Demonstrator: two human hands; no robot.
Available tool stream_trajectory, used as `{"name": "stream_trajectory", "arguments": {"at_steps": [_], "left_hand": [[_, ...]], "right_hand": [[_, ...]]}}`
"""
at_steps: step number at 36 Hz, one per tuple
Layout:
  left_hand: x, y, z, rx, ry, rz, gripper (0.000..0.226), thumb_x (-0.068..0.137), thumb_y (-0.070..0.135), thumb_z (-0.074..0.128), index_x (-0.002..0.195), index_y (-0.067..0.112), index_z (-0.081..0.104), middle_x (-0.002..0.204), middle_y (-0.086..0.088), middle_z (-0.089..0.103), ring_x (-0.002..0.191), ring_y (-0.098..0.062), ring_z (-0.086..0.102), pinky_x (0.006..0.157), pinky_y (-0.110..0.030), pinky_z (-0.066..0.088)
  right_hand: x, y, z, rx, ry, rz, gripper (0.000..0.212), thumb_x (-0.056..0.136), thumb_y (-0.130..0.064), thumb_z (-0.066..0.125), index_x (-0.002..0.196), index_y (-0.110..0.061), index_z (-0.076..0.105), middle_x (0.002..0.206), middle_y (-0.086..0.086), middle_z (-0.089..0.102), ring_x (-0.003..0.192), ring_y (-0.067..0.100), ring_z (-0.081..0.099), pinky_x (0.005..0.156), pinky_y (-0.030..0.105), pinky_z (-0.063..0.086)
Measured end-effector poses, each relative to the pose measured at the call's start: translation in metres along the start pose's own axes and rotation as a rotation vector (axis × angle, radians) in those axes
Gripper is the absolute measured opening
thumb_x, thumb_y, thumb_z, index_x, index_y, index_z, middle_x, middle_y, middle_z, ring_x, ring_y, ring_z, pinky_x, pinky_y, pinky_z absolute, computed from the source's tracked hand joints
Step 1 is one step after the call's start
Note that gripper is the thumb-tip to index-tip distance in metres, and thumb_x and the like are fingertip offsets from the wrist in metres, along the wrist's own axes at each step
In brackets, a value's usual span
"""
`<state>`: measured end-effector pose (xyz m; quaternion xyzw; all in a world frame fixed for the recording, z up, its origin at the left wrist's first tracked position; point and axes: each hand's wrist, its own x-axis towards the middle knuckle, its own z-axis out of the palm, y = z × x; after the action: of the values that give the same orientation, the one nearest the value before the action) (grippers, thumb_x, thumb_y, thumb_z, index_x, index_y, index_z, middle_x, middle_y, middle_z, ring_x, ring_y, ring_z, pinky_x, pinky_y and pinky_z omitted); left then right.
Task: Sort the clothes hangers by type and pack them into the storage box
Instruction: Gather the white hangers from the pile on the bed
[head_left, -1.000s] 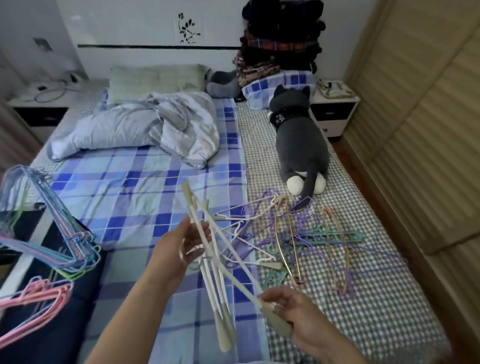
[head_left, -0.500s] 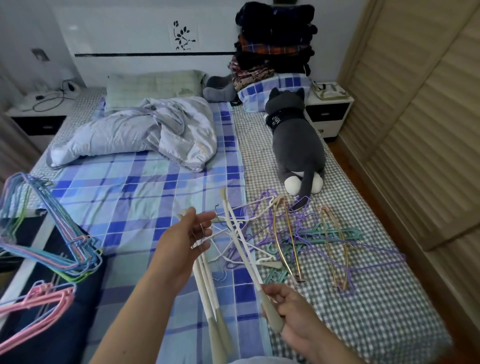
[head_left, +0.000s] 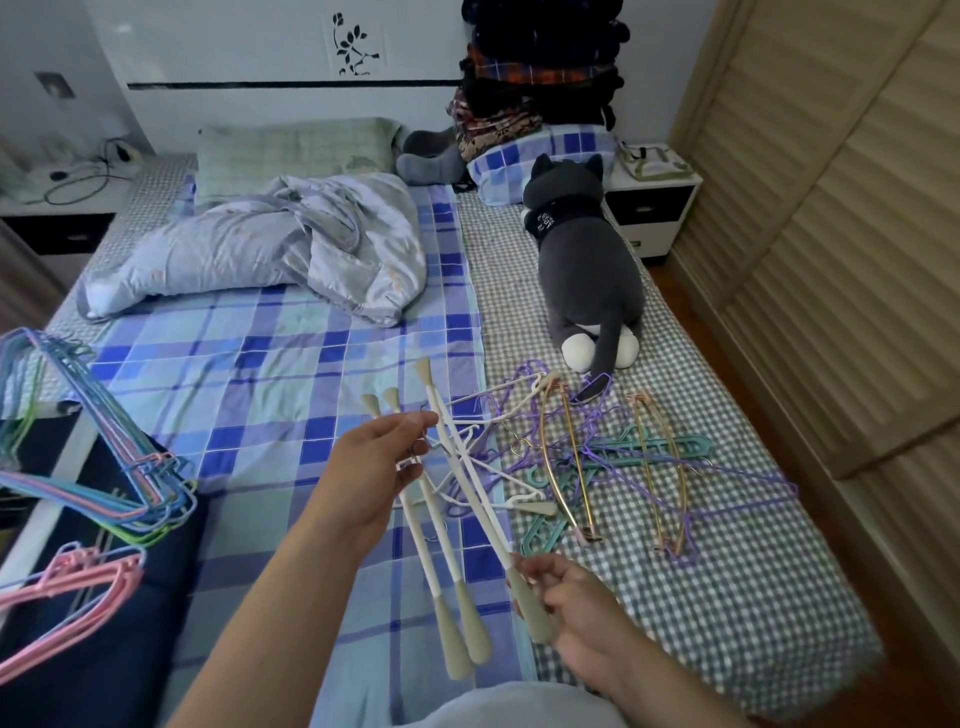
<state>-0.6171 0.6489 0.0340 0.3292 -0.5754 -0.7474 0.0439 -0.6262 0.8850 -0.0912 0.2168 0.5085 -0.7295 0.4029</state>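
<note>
My left hand (head_left: 366, 470) holds two white hangers (head_left: 434, 545) with beige ends by their hooks, above the bed. My right hand (head_left: 579, 605) pinches the beige end of a third white hanger (head_left: 470, 499), which slants up to the left across the other two. On the grey checked sheet to the right lies a tangled pile of hangers (head_left: 597, 457): purple wire, teal plastic, gold metal and white ones. At the left, blue and green wire hangers (head_left: 104, 462) and pink hangers (head_left: 88, 577) lie in the dark storage box (head_left: 104, 649).
A grey plush cat (head_left: 587, 270) lies beyond the pile. A crumpled duvet (head_left: 270, 249) and a pillow sit at the bed's head, with stacked clothes (head_left: 535, 62) behind. A slatted wardrobe (head_left: 831, 208) runs along the right. Nightstands flank the bed.
My right hand has brought its hanger closer to the two in my left hand, and it crosses them now. The view has tilted slightly upward.
</note>
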Motion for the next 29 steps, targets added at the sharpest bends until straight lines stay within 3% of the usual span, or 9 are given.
{"name": "stream_trajectory", "arguments": {"at_steps": [4,6,8,10,13,17,19,22,29], "left_hand": [[0.003,-0.002,0.003,0.015,0.016,-0.017,0.023,0.101,0.022,0.062,0.091,0.021,0.083,0.093,0.0,0.07,0.089,-0.014,0.062,0.084,-0.031,0.049],[0.005,-0.004,0.003,0.011,0.021,-0.026,0.022,0.101,0.023,0.063,0.092,0.021,0.083,0.088,0.002,0.069,0.087,-0.014,0.061,0.084,-0.03,0.049],[0.006,-0.006,0.003,-0.007,0.029,-0.038,0.019,0.1,0.023,0.064,0.094,0.02,0.083,0.085,0.003,0.067,0.087,-0.014,0.061,0.084,-0.03,0.049],[0.007,-0.009,0.003,-0.025,0.038,-0.049,0.018,0.1,0.023,0.065,0.097,0.018,0.082,0.084,0.003,0.066,0.088,-0.015,0.06,0.083,-0.029,0.049],[0.007,-0.013,0.002,-0.047,0.039,-0.063,0.017,0.1,0.023,0.064,0.099,0.017,0.08,0.087,0.001,0.065,0.088,-0.015,0.06,0.081,-0.028,0.048],[0.006,-0.017,0.002,-0.101,0.04,-0.069,0.017,0.1,0.021,0.064,0.1,0.015,0.079,0.09,-0.003,0.064,0.082,-0.014,0.06,0.079,-0.028,0.047],[0.006,-0.018,0.002,-0.111,0.04,-0.065,0.017,0.1,0.021,0.063,0.099,0.015,0.079,0.088,-0.003,0.064,0.081,-0.014,0.06,0.081,-0.029,0.048],[0.007,-0.019,0.001,-0.125,0.04,-0.071,0.016,0.1,0.02,0.064,0.098,0.015,0.079,0.09,-0.005,0.065,0.084,-0.017,0.059,0.081,-0.029,0.048],[0.015,-0.027,-0.001,-0.049,0.102,-0.046,0.017,0.101,0.019,0.062,0.101,0.012,0.077,0.088,-0.002,0.068,0.084,-0.015,0.062,0.081,-0.029,0.051]], "right_hand": [[0.001,0.001,-0.003,-0.021,0.006,-0.022,0.023,0.097,0.005,0.052,0.114,-0.003,0.065,0.119,0.016,0.067,0.097,0.03,0.061,0.087,0.046,0.051],[0.0,0.005,-0.006,-0.201,-0.006,-0.042,0.027,0.097,-0.006,0.062,0.122,-0.014,0.062,0.125,0.006,0.061,0.099,0.025,0.062,0.087,0.044,0.057],[-0.004,0.009,-0.006,-0.432,-0.057,-0.045,0.037,0.093,-0.013,0.07,0.126,-0.025,0.059,0.112,-0.006,0.065,0.088,0.019,0.063,0.087,0.041,0.058],[-0.006,0.015,-0.005,-0.599,-0.086,-0.059,0.042,0.089,-0.011,0.073,0.126,-0.024,0.058,0.1,-0.003,0.069,0.077,0.017,0.063,0.084,0.037,0.058],[-0.002,0.019,-0.002,-0.845,-0.036,-0.211,0.026,0.088,-0.007,0.073,0.11,-0.018,0.064,0.123,-0.002,0.053,0.092,0.014,0.068,0.081,0.035,0.061],[0.0,0.015,0.003,-1.126,0.023,-0.344,0.023,0.087,-0.016,0.073,0.08,-0.034,0.061,0.097,0.001,0.059,0.078,0.01,0.062,0.075,0.032,0.057],[0.001,0.016,0.003,-1.21,0.046,-0.379,0.027,0.088,-0.02,0.072,0.073,-0.034,0.055,0.088,-0.002,0.057,0.071,0.006,0.054,0.067,0.02,0.046],[0.003,0.018,0.003,-1.294,0.074,-0.425,0.03,0.09,-0.025,0.07,0.07,-0.033,0.049,0.084,-0.006,0.053,0.068,0.004,0.047,0.062,0.019,0.038],[0.006,0.021,-0.002,-1.391,0.018,-0.433,0.018,0.093,-0.031,0.063,0.08,-0.03,0.05,0.089,-0.009,0.05,0.076,0.007,0.047,0.068,0.022,0.038]]}}
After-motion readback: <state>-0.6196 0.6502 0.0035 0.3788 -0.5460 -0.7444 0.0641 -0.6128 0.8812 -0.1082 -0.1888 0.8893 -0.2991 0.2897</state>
